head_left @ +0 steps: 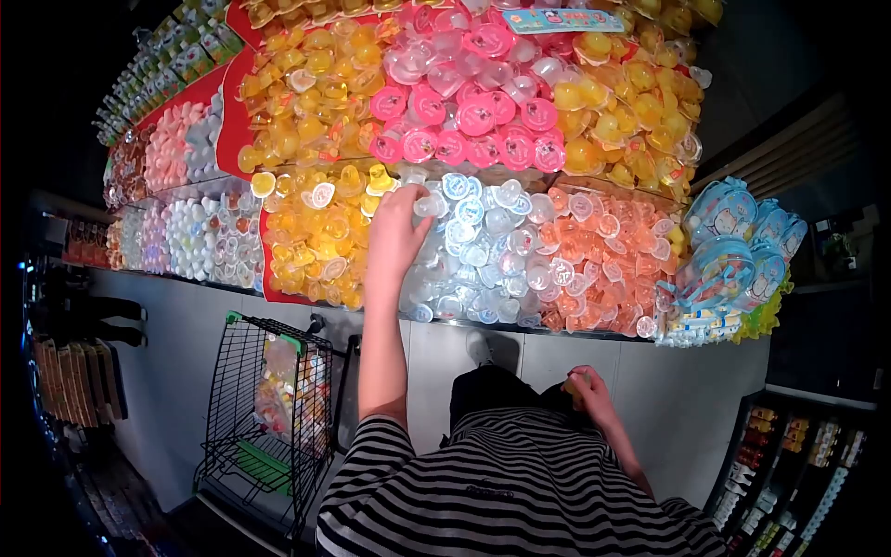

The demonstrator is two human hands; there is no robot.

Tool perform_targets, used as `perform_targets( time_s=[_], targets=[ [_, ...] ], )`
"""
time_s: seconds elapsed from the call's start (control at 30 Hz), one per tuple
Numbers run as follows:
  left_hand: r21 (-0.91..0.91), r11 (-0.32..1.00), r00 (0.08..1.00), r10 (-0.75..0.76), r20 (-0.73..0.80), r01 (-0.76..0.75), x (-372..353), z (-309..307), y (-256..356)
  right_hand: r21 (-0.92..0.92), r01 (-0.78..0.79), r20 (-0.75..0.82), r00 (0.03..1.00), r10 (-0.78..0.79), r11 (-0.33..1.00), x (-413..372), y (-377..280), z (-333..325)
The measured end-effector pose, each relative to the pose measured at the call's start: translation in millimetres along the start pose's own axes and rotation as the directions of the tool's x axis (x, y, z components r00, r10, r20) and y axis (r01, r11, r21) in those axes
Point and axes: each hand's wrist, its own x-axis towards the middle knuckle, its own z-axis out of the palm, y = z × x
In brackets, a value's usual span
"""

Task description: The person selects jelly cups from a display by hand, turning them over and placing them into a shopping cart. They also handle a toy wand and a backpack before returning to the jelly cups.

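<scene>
My left hand [397, 230] reaches over the lower display, where yellow jelly cups [320, 237] meet clear ones. Between its thumb and fingers sits a clear jelly cup [430, 205], pinched just above the pile. More clear jelly cups [473, 246], some with blue-printed lids, lie to the right of the fingers. Down by my hip, my right hand [592, 390] is closed around a small yellowish thing [573, 390], partly hidden by the fingers; its kind cannot be made out.
Pink-lidded cups [478, 116] fill the upper tier. Orange cups [603, 251] and blue character bags [729, 241] are at the right. A shopping cart [269, 408] holding a filled plastic bag [281, 390] stands left of me. Another person's legs [102, 309] show at far left.
</scene>
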Motion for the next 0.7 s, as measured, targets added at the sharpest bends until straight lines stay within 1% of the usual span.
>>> perform_targets(
  time_s=[0.07, 0.17, 0.2, 0.23, 0.3, 0.33, 0.37, 0.4, 0.43, 0.47, 0.5, 0.53, 0.57, 0.63, 0.67, 0.7],
  targets=[
    [0.029, 0.998, 0.997, 0.051, 0.064, -0.053, 19, 13, -11, -0.039, 0.048, -0.016, 0.999, -0.049, 0.998, 6, -1, 1],
    [0.026, 0.996, 0.994, 0.080, 0.078, -0.083, 27, 28, -14, 0.028, 0.176, 0.089, 0.980, -0.178, 0.984, 19, -9, 2],
    [-0.013, 0.997, 0.995, 0.071, 0.068, -0.071, 25, 26, -5, 0.069, 0.180, 0.145, 0.971, -0.189, 0.981, 22, -18, 0],
    [-0.010, 0.999, 0.998, 0.050, 0.040, -0.049, 22, 27, -1, 0.066, 0.207, 0.162, 0.963, -0.215, 0.976, 22, -29, 0],
    [0.029, 0.999, 0.998, -0.020, -0.063, 0.022, 6, 28, 5, 0.064, 0.273, 0.207, 0.938, -0.280, 0.960, 31, -53, -4],
    [-0.001, 1.000, 0.994, -0.017, -0.107, 0.017, -4, 25, 10, 0.055, 0.218, 0.245, 0.943, -0.225, 0.974, 37, -60, -14],
    [0.003, 1.000, 0.986, -0.012, -0.166, 0.012, -14, 20, 22, 0.100, 0.228, 0.240, 0.939, -0.246, 0.968, 42, -68, -19],
    [0.009, 1.000, 0.974, -0.009, -0.225, 0.011, -26, 15, 35, 0.120, 0.296, 0.254, 0.914, -0.318, 0.948, 52, -73, -27],
    [-0.048, 0.996, 0.966, -0.082, -0.244, 0.072, -44, 13, 43, 0.184, 0.349, 0.286, 0.875, -0.390, 0.919, 52, -92, -33],
    [-0.099, 0.986, 0.953, -0.156, -0.260, 0.134, -63, 11, 51, 0.189, 0.386, 0.302, 0.852, -0.428, 0.903, 51, -112, -40],
    [-0.154, 0.970, 0.934, -0.224, -0.280, 0.187, -80, 11, 57, 0.218, 0.500, 0.261, 0.798, -0.544, 0.838, 59, -122, -46],
    [-0.249, 0.948, 0.906, -0.272, -0.323, 0.196, -102, 18, 50, 0.448, 0.362, 0.235, 0.835, -0.498, 0.817, 54, -136, -47],
    [-0.346, 0.918, 0.874, -0.323, -0.363, 0.195, -129, 31, 37, 0.545, 0.309, 0.296, 0.799, -0.524, 0.780, 52, -150, -52],
    [-0.550, 0.778, 0.818, -0.509, -0.267, 0.304, -190, 59, 25, 0.700, 0.199, 0.395, 0.692, -0.604, 0.686, 58, -179, -69],
    [-0.641, 0.680, 0.802, -0.574, -0.165, 0.355, -222, 80, 20, 0.722, 0.174, 0.418, 0.661, -0.623, 0.670, 67, -185, -76],
    [-0.628, 0.639, 0.777, -0.623, -0.084, 0.444, -259, 104, 14, 0.742, 0.139, 0.444, 0.632, -0.636, 0.656, 80, -185, -79]
  ],
)
